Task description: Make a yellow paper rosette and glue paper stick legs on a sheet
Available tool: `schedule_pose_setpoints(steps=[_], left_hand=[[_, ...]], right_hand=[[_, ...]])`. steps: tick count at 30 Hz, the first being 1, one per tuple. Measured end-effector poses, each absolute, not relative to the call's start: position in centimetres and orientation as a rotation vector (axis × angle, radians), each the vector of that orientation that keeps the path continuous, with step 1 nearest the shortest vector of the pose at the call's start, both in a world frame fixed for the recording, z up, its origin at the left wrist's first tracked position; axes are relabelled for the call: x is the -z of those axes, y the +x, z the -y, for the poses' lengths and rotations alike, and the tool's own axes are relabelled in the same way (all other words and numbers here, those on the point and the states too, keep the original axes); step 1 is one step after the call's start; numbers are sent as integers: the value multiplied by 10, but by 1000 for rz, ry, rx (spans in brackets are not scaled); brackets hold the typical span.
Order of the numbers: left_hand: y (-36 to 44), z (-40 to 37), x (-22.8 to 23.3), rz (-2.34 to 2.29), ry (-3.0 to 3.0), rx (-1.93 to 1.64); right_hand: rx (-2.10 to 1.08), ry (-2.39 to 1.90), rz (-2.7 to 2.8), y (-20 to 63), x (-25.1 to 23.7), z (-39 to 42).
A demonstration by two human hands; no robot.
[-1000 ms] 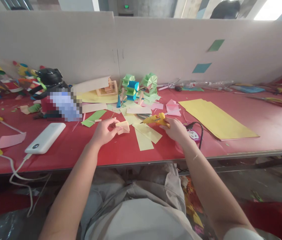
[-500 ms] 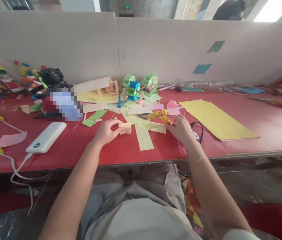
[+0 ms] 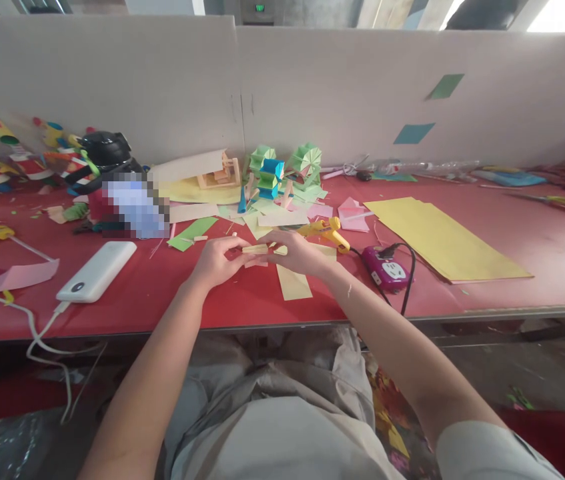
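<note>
Honestly there's not much to read here: the only sign-like thing is the little green lit sign (image 3: 259,8) up on the far wall above the divider, and it's way too small to make out any letters, probably an exit sign but I can't say for sure. The label on the bottle (image 3: 135,203) left of the paper pile is blurred out, so nothing readable there, and the white power bank (image 3: 97,271) just shows a small round dark mark with no text I can see. The purple power strip (image 3: 387,267) and the yellow glue gun (image 3: 326,231) don't show any brand or numbers at this size either.
</note>
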State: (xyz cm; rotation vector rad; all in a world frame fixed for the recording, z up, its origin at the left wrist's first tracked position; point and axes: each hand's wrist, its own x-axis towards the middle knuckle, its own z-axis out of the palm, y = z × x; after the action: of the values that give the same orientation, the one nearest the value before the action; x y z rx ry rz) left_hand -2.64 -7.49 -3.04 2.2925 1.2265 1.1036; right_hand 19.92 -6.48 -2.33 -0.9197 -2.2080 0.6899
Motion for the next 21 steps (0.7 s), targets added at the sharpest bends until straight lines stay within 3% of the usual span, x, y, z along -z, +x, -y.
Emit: schedule_pose_setpoints(steps=[11,21], left_hand=[[-14,50,15,-1281,2514,-872],[-7,45,24,-1215,2479,-1099]], right_hand=[[-481,-902,2054,195,43,54],[-360,-903,2029,191,43,57]])
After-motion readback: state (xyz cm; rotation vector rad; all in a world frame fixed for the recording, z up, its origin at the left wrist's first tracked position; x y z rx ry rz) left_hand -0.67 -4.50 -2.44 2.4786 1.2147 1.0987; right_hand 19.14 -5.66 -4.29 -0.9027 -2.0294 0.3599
